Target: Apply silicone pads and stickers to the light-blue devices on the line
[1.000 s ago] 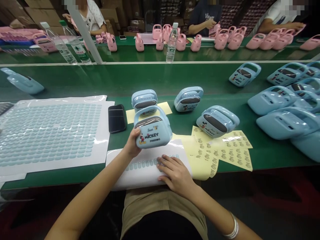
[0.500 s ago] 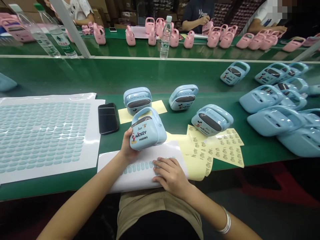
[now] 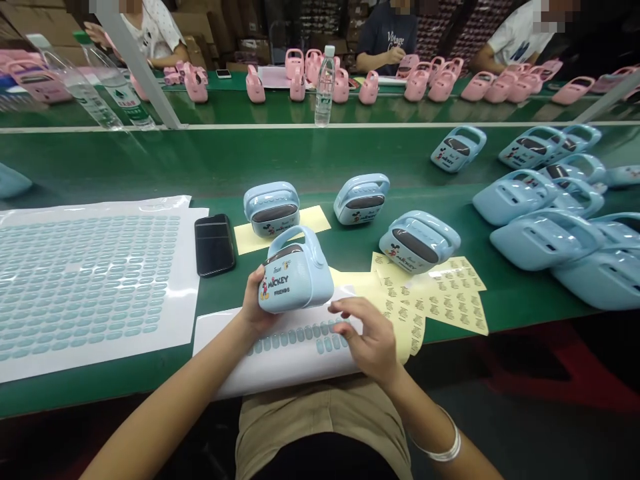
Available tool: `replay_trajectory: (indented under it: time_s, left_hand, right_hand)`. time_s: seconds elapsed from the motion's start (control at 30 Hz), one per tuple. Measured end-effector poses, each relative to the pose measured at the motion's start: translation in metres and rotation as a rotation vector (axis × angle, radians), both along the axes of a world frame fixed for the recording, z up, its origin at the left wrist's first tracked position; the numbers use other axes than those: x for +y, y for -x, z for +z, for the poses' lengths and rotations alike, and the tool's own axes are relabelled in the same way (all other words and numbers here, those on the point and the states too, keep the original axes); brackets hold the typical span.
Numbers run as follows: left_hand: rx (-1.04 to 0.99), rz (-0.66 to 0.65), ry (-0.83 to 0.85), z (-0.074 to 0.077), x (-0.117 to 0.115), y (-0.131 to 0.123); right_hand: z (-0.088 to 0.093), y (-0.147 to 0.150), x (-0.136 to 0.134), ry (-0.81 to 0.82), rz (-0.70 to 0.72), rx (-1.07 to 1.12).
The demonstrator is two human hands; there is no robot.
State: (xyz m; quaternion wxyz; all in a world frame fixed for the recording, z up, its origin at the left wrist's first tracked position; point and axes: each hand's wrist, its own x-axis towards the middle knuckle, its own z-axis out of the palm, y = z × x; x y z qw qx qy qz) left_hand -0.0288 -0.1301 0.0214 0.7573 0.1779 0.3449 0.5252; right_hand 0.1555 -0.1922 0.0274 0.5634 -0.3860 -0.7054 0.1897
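My left hand is closed around the left side of a light-blue portable speaker. The speaker has a carry handle on top, a dark panel and a printed cartoon with lettering; it is tilted above a white sheet of clear stickers. Just over the right part of that sheet is my right hand, its fingers bent and the thumb apart from the forefinger. No object shows between those fingertips; a clear sticker there would be too small to make out. Pale oval stickers sit in rows on the sheet, partly hidden by both hands.
Three similar speakers stand behind, one beside yellow label sheets. A black phone and a large sticker sheet lie left. More blue speakers crowd the right. People work across the bench, beyond a water bottle.
My right hand has lifted off the sticker sheet and moved right, uncovering more stickers. My left hand still holds the speaker, which appears slightly lower in view. The camera view has shifted a little.
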Motion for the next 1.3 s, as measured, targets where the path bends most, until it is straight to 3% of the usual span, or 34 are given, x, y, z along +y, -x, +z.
replay_trajectory:
  time_s: [0.1,0.2,0.47,0.83,1.03,1.17,1.23,1.3]
  left_hand:
    - [0.024,0.006,-0.014,-0.002,-0.001,0.0]
    - [0.042,-0.04,-0.016,-0.001,-0.005,0.001]
    - [0.018,-0.121,-0.131,0.01,-0.011,-0.003]
    - [0.003,-0.161,-0.119,0.01,-0.009,0.001]
    - [0.01,-0.15,-0.1,0.009,-0.01,0.003]
    - [0.056,-0.018,-0.145,0.005,-0.009,0.003]
    - [0.124,0.072,-0.195,0.001,-0.007,0.001]
    - [0.139,0.072,-0.239,-0.001,-0.005,-0.002]
  right_hand:
    - [0.023,0.005,0.014,-0.236,-0.144,0.164]
    - [0.035,0.017,0.029,-0.4,-0.221,0.162]
    - [0.033,0.031,0.04,-0.457,-0.229,0.115]
    - [0.026,0.03,0.04,-0.47,-0.219,0.16]
    - [0.034,0.026,0.043,-0.297,-0.099,0.183]
    - [0.025,0.022,0.045,-0.189,-0.052,0.142]
    - [0.015,0.021,0.046,-0.052,-0.022,0.1]
    - [0.008,0.02,0.048,0.185,-0.017,0.138]
